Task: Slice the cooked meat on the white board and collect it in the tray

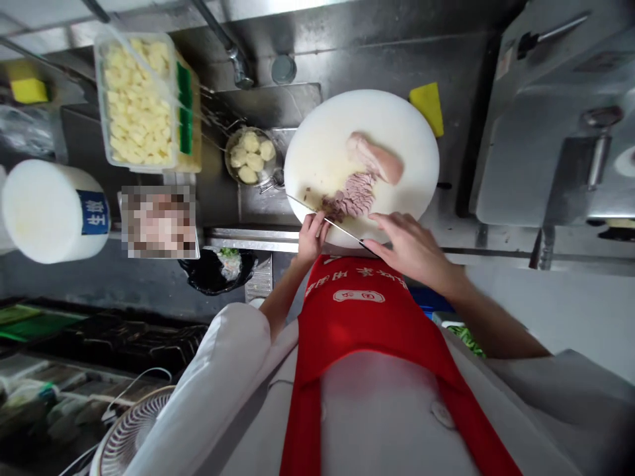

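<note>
A knife [342,229] lies slantwise over the near edge of the round white cutting board [317,145], its dark handle toward the right. Curled fingers of my left hand [311,237] pinch its blade, beside small dark meat bits. My right hand [409,248] has its fingers stretched apart, with the thumb at the knife handle and the fingertips near the sliced meat [358,195]. Behind the slices lies an uncut piece of pale cooked meat [377,158]. Part of the handle is hidden by the right thumb.
Left of the board, a bowl of peeled potatoes [252,155] stands in the sink [258,208] near a faucet [241,69]. Further left are a tub of pale cubes [139,102] and a white bucket [42,210]. A yellow cloth [427,109] lies behind the board.
</note>
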A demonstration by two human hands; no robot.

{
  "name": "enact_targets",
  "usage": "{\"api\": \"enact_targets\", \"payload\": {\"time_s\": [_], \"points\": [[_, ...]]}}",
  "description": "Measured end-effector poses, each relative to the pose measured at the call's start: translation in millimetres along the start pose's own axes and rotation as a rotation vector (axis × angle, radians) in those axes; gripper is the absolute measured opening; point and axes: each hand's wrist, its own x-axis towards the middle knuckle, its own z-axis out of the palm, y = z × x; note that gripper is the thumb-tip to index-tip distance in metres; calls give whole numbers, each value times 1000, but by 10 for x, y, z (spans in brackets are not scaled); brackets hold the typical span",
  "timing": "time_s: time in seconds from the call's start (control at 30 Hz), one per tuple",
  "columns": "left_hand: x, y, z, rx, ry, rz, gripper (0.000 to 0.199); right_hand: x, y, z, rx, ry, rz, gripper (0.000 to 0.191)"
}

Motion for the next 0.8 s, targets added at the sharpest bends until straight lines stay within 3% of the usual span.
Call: {"api": "enact_targets", "payload": {"time_s": [0.2,0.37,0.5,0.8], "points": [[-192,31,6,-1,258,-151,33,480,-284,203,34,-41,-9,43],[-231,-52,191,-34,137,-68,26,550,-312,262,-51,-57,-20,37],[-162,-110,229,-21,69,-25,30,508,-344,244,-110,-88,-68,31],[-149,-222,232,45,2,41,29,13,-226,335,-147,-105,-92,29]]}}
